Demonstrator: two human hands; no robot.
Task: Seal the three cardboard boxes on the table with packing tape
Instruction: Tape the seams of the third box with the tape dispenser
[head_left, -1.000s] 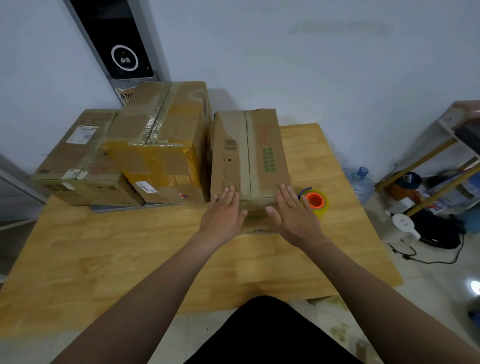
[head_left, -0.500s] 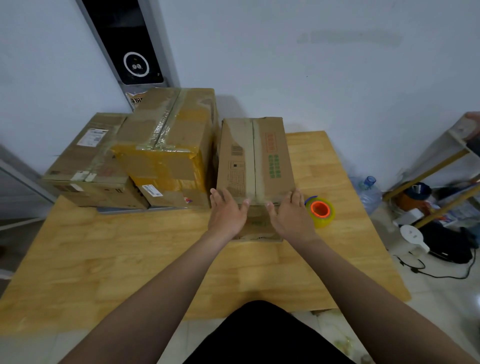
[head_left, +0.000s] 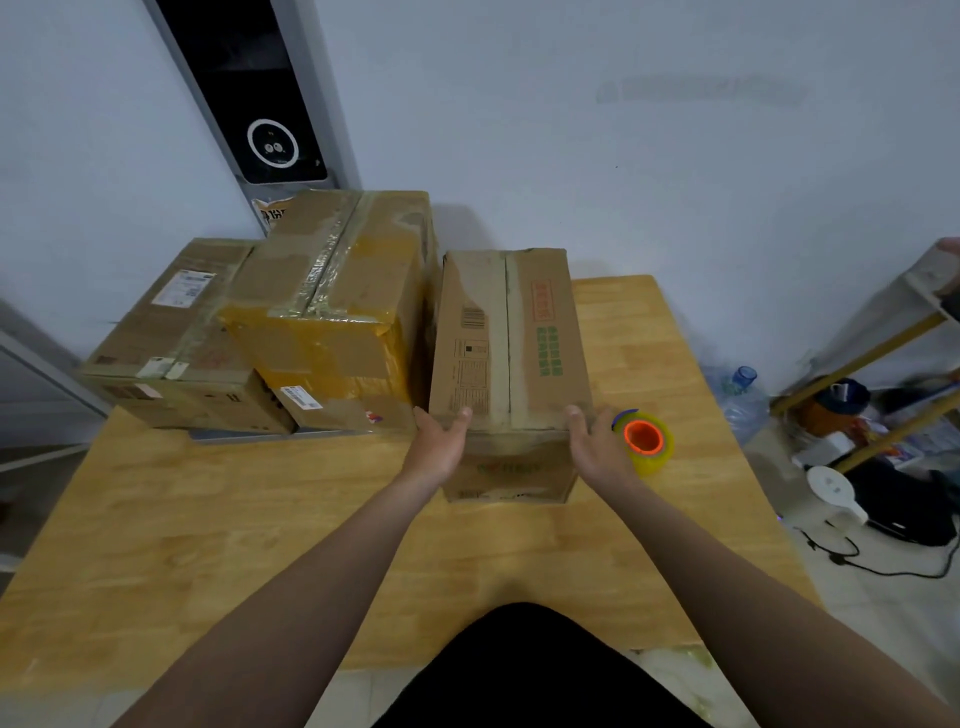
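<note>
Three cardboard boxes stand at the back of the wooden table. The long narrow box is on the right, with a tape strip along its top seam. My left hand grips its near left corner and my right hand grips its near right corner, each with the thumb over the top edge. A taller box with yellow tape stands in the middle, and a flat box with labels is at the left. A yellow tape roll with an orange core lies just right of my right hand.
A white wall rises close behind the boxes, with a dark panel at the back left. On the floor to the right are a water bottle, a shelf frame, cables and clutter. The table's near half is bare wood.
Both hands have slid apart from the middle of the narrow box's near top edge to its two near corners. The boxes and the tape roll have stayed in place.
</note>
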